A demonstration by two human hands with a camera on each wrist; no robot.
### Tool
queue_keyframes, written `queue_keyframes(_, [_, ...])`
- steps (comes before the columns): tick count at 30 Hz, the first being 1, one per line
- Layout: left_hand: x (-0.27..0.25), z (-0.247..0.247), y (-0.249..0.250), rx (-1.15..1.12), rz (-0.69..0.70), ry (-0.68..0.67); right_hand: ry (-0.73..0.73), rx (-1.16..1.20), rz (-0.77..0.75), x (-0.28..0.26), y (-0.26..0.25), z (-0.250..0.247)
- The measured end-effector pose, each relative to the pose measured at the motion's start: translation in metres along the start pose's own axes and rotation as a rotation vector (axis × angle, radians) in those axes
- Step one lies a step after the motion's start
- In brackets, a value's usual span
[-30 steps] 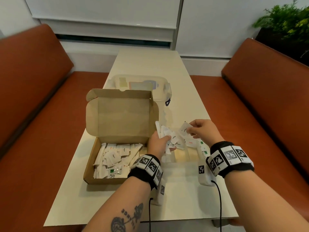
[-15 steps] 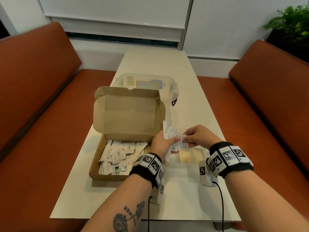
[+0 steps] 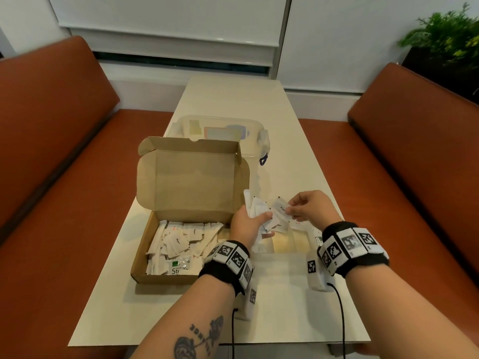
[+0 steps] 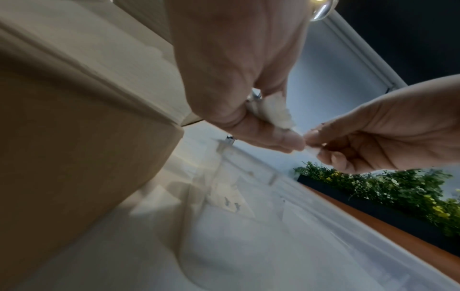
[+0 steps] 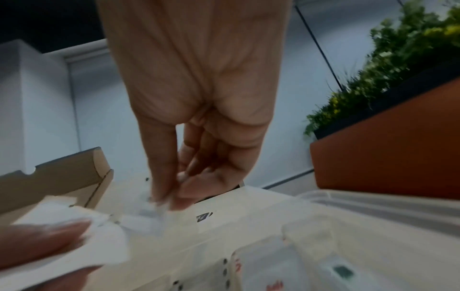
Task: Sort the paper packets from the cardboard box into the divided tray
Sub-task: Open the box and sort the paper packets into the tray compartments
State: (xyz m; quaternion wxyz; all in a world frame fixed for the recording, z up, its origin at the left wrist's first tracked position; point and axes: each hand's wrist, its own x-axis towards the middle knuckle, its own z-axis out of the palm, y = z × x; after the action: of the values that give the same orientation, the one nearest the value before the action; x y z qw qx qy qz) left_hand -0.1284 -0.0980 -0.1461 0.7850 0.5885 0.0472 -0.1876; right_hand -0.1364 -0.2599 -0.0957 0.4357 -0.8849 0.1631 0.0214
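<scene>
An open cardboard box (image 3: 145, 257) with several white paper packets (image 3: 176, 242) lies at the table's near left. Right of it, my left hand (image 3: 248, 221) grips a bunch of white packets (image 3: 256, 206) above the clear divided tray (image 3: 287, 244). My right hand (image 3: 308, 206) pinches one packet (image 3: 280, 207) at the bunch's right edge. In the left wrist view the left thumb (image 4: 278, 141) meets the right hand's fingertips (image 4: 311, 137) over the tray (image 4: 248, 196). The right wrist view, blurred, shows the right fingers (image 5: 169, 189) on a packet (image 5: 147, 212) over tray compartments (image 5: 286, 256) that hold packets.
A clear lidded plastic container (image 3: 223, 133) stands behind the box's raised lid (image 3: 191, 177). Orange bench seats (image 3: 51, 151) flank the narrow table (image 3: 233, 99) on both sides. A planter with green foliage (image 3: 445, 45) sits at the back right.
My right hand went in to the bunch held in my left hand, then drew back to the right with one packet pinched. The head view shifted slightly.
</scene>
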Motion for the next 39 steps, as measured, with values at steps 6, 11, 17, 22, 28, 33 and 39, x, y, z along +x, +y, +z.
queue_keyframes(6, [-0.001,-0.008,-0.003,-0.071,-0.003,0.096,-0.043,-0.465,0.037,0.014,0.001,0.009])
queue_keyframes(11, [0.000,-0.013,-0.002,-0.076,-0.007,0.116,-0.081,-0.558,0.062,0.022,0.001,0.032])
queue_keyframes(17, [0.001,-0.018,-0.007,-0.058,-0.020,0.106,-0.063,-0.589,0.047,0.031,0.005,0.046])
queue_keyframes(22, [0.002,-0.019,-0.008,-0.073,-0.026,0.089,-0.018,-0.614,-0.013,0.029,0.011,0.048])
queue_keyframes(28, [0.004,-0.018,-0.008,-0.041,-0.031,0.085,-0.030,-0.683,-0.066,0.028,0.016,0.052])
queue_keyframes(33, [0.005,-0.018,-0.008,-0.038,-0.039,0.084,-0.029,-0.642,-0.060,0.029,0.018,0.052])
queue_keyframes(39, [0.006,-0.011,-0.006,-0.020,-0.030,0.105,-0.041,-0.054,-0.030,0.018,0.003,0.046])
